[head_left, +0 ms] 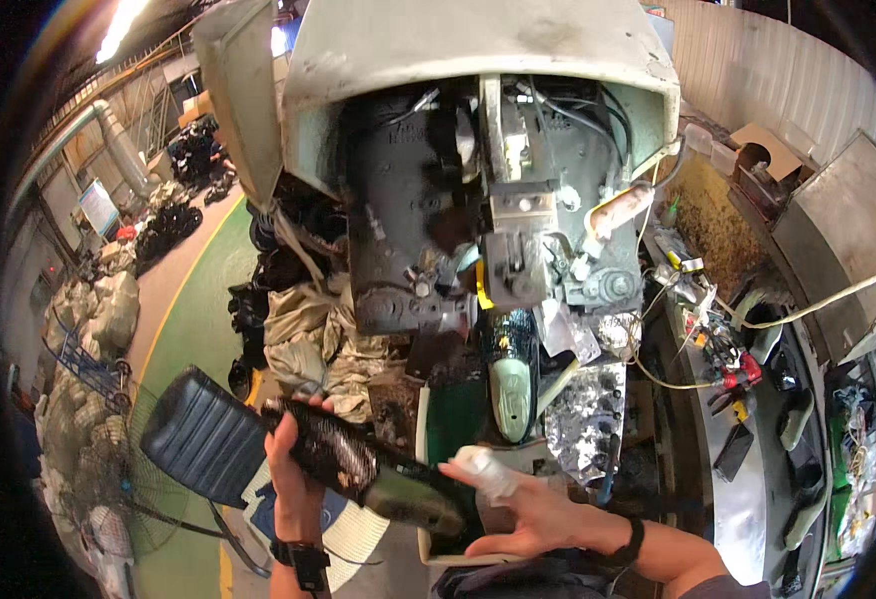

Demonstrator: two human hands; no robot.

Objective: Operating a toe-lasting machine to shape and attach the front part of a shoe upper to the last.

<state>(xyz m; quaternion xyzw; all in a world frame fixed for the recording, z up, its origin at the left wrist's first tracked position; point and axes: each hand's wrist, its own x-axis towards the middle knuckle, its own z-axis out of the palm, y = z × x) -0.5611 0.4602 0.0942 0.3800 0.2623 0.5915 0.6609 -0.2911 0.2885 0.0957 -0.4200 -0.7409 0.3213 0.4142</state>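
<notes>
My left hand [296, 461] is closed around the dark, glossy, textured end of a long shoe upper on a green last [358, 469], which lies tilted across in front of me. The narrower green end of that last points toward my right hand [538, 509]. This hand has its fingers spread and thumb apart, with white wrapping [488, 471] around a finger. Whether it touches the last's tip I cannot tell. Beyond my hands, another shoe on a pale green last [513, 384] sits under the middle of a large grey machine [398, 200], its end pointing at me.
A black padded chair [203, 434] stands to the left on the green floor. Crumpled beige cloth [308, 324] lies beside the machine. On the right, a bench holds pliers [730, 402] and several dark shoe pieces [803, 464]. A cable [788, 319] crosses there.
</notes>
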